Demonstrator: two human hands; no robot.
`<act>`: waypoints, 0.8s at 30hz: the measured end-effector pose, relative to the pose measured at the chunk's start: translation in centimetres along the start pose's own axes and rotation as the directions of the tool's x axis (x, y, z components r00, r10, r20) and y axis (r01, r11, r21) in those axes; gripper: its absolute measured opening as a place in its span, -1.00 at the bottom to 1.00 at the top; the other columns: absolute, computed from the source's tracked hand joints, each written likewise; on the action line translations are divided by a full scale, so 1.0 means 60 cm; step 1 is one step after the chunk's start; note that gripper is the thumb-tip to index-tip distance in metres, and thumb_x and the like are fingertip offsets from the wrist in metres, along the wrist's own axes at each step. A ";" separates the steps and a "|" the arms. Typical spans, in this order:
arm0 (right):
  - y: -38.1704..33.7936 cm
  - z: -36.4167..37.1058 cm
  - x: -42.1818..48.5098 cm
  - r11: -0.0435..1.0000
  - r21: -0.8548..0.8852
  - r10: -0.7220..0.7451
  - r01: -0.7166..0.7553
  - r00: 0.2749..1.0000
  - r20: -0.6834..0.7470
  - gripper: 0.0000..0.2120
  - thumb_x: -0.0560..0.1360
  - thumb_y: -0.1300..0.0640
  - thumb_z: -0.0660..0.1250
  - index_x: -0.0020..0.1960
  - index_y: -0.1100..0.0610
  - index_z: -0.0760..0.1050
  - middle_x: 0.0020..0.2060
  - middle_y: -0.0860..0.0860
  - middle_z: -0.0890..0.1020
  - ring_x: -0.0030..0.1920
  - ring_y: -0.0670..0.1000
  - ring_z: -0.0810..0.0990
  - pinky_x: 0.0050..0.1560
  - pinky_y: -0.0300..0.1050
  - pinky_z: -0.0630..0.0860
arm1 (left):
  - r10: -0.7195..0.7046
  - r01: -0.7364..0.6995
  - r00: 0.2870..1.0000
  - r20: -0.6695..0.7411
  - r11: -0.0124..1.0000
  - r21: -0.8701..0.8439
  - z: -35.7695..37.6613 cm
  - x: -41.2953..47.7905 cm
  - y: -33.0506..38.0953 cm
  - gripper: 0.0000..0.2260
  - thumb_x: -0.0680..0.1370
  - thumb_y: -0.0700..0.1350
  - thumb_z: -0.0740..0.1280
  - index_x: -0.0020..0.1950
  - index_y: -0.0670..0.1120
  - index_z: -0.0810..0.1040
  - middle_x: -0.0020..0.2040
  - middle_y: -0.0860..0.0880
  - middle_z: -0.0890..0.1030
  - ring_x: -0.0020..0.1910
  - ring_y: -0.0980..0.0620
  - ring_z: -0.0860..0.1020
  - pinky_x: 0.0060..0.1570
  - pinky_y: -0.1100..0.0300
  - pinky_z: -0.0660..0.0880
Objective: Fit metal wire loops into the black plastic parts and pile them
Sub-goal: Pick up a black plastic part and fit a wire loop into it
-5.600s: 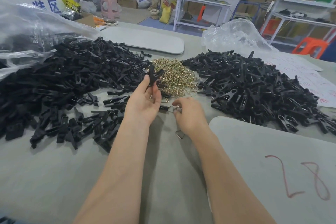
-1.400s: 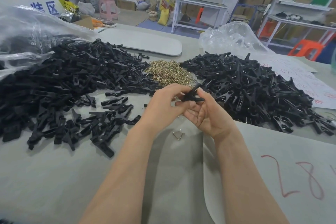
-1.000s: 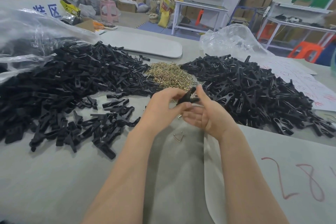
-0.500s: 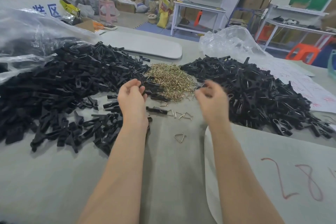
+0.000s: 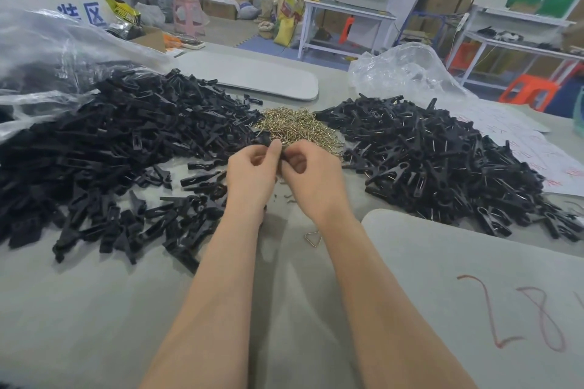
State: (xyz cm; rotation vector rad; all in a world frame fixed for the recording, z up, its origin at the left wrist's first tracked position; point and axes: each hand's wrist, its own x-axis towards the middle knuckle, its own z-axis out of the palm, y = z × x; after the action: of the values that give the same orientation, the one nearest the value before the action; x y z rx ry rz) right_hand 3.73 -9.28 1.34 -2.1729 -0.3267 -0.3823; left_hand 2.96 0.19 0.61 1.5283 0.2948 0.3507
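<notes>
The fingers (image 5: 274,148) of the left hand (image 5: 249,177) are curled tight round one black part (image 5: 266,139), and those of the right hand (image 5: 311,180) are pinched onto the same part's near end, just in front of the heap of wire loops (image 5: 297,126). On the table (image 5: 94,309), the pile of bare parts (image 5: 120,142) is spread to the left and the pile of fitted parts (image 5: 442,161) to the right, with the heap between them. A single stray loop (image 5: 313,238) is seen near the right wrist.

For a clean fit, the part is best held steady by the left hand while a loop is pushed squarely into its slot until seated. Only then should it be dropped on the right pile.

Any loop being fitted is hidden behind the fingers, so it cannot be told whether one is held or how far it is in. The left pile is cut off at the frame edge and partly covered by a plastic bag (image 5: 47,50).
</notes>
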 end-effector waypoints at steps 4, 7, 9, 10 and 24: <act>-0.009 -0.004 -0.008 0.999 -0.012 0.044 -0.042 0.966 0.255 -0.65 0.44 0.07 0.43 0.19 0.10 0.53 -0.08 -0.06 0.58 -0.14 -0.11 0.52 -0.05 -0.29 0.45 | 0.017 -0.043 0.971 -0.236 0.993 -0.106 -0.015 0.008 0.004 -0.84 0.59 -0.06 0.25 -0.11 -0.07 0.56 -0.09 -0.03 0.62 -0.08 0.05 0.57 0.09 0.02 0.53; -0.009 0.006 -0.022 0.966 -0.253 0.109 0.050 0.811 0.574 -0.36 0.39 -0.04 0.46 0.40 0.06 0.36 0.25 0.10 0.46 0.19 0.05 0.45 0.16 -0.12 0.41 | -0.081 -0.081 0.914 -0.397 0.924 -0.374 -0.024 0.015 0.007 -0.85 0.62 -0.06 0.21 -0.15 0.02 0.45 -0.20 0.09 0.55 -0.25 0.24 0.52 -0.13 0.28 0.47; -0.014 0.012 -0.026 0.928 -0.345 0.145 0.140 0.717 0.682 -0.27 0.37 -0.07 0.48 0.46 -0.02 0.26 0.28 0.15 0.36 0.28 0.14 0.36 0.27 -0.06 0.36 | -0.097 -0.120 0.884 -0.458 0.899 -0.422 -0.026 0.018 0.007 -0.84 0.63 -0.07 0.19 -0.15 0.00 0.43 -0.26 0.09 0.51 -0.35 0.24 0.45 -0.23 0.33 0.43; -0.016 0.015 -0.025 0.924 -0.354 0.155 0.147 0.701 0.696 -0.28 0.37 -0.05 0.48 0.45 -0.03 0.28 0.25 0.16 0.36 0.27 0.15 0.36 0.27 -0.07 0.36 | -0.096 -0.136 0.877 -0.471 0.890 -0.435 -0.026 0.019 0.006 -0.84 0.63 -0.08 0.19 -0.15 -0.01 0.42 -0.27 0.08 0.50 -0.36 0.23 0.44 -0.25 0.32 0.43; -0.001 0.044 0.001 0.979 -0.103 0.188 -0.176 0.975 0.120 -0.75 0.51 0.23 0.31 0.19 0.18 0.50 0.07 0.10 0.62 0.07 0.07 0.56 0.10 -0.15 0.45 | 0.026 -0.097 0.960 -0.280 0.966 -0.240 -0.011 0.022 -0.008 -0.92 0.61 -0.11 0.24 -0.04 -0.06 0.50 -0.10 0.01 0.59 -0.11 0.10 0.54 0.05 0.16 0.53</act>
State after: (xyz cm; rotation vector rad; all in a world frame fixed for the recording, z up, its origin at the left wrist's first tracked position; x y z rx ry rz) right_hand 4.18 -7.07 -0.08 -2.3016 -0.1815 -0.1563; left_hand 3.92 1.34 0.15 1.2392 0.4044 0.6295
